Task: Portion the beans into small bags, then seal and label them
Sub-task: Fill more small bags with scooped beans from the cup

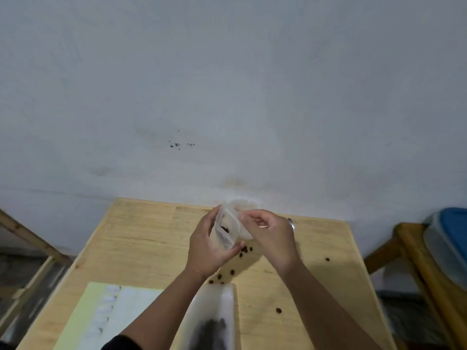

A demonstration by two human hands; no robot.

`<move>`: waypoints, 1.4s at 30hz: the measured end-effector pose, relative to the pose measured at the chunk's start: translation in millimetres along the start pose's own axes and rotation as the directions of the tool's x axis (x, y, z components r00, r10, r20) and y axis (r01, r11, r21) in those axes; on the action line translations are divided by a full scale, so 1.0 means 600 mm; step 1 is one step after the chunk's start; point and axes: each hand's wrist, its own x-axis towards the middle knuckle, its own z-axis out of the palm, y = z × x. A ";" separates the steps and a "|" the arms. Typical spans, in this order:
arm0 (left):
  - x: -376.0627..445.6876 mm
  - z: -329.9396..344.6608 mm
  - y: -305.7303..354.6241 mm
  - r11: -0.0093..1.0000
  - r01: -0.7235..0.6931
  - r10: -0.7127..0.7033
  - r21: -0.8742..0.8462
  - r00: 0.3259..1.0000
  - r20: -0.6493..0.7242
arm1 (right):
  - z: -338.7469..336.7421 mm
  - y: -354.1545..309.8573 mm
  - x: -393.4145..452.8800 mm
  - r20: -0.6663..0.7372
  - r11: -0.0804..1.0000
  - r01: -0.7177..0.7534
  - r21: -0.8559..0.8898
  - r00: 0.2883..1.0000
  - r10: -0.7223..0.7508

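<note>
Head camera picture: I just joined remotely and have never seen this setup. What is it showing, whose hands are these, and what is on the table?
There is no machine here: a person works with bare hands, and the single picture comes from a wide-angle camera worn on their head, looking forward and down. The left hand and right hand together hold a small clear plastic bag with a few dark beans inside, above a light wooden table set against a pale wall. Loose dark beans are scattered on the table. Nearer the person stands a larger translucent bag of beans, and to its left lies a pale yellow sheet with white labels. At the far right edge sits a blue-lidded plastic container.
</note>
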 end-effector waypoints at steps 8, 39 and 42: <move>-0.056 -0.100 0.006 0.989 -0.144 0.149 -0.044 0.977 0.154 | 0.073 -0.082 -0.092 -0.059 0.925 0.068 -0.373 0.994 -0.097; -0.116 -0.198 0.085 0.952 -0.036 0.022 -0.304 0.999 -0.049 | 0.070 -0.065 -0.171 -0.124 0.943 0.276 0.183 0.959 -0.257; -0.110 -0.211 0.088 0.959 -0.069 0.079 -0.274 0.997 0.026 | 0.072 -0.066 -0.169 -0.119 0.939 0.298 0.174 0.952 -0.280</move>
